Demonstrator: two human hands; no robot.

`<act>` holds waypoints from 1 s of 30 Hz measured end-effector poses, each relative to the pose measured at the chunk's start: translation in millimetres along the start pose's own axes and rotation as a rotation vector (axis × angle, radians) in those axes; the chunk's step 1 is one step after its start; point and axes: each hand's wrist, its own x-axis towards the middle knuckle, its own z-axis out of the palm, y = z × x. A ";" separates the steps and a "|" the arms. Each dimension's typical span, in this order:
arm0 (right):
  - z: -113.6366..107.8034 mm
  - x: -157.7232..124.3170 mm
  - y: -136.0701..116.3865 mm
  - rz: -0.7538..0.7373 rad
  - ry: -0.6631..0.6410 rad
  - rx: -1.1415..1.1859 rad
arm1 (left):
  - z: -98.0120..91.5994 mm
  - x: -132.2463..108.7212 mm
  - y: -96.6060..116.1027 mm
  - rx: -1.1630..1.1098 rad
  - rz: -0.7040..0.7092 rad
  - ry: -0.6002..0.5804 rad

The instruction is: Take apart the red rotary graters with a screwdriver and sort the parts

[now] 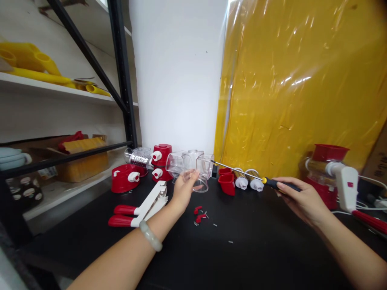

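My left hand (184,189) reaches across the black table (242,249) and closes its fingers on a clear plastic housing (201,167) that stands among other clear parts. A pale bangle sits on that wrist. My right hand (302,199) grips the black and yellow handle of a long screwdriver (242,171), whose metal shaft points left toward the clear housing. Small red clips and screws (200,215) lie on the table between my hands.
Red and white handles (142,209) lie at the left. Red bases (123,178), a grater drum (137,158) and red cups (226,182) stand along the back. An assembled red and white grater (332,173) stands at right. A black shelf rack (121,80) rises left; yellow plastic sheeting (302,80) hangs behind.
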 end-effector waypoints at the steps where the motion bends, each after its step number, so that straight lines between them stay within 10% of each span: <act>1: 0.3 -0.2 0.2 -0.007 -0.005 -0.011 | 0.6 -0.2 0.3 0.008 0.000 0.015; 30: -2.2 -0.5 11.9 -0.039 -0.038 0.019 | -0.2 0.3 -1.6 0.164 -0.007 0.017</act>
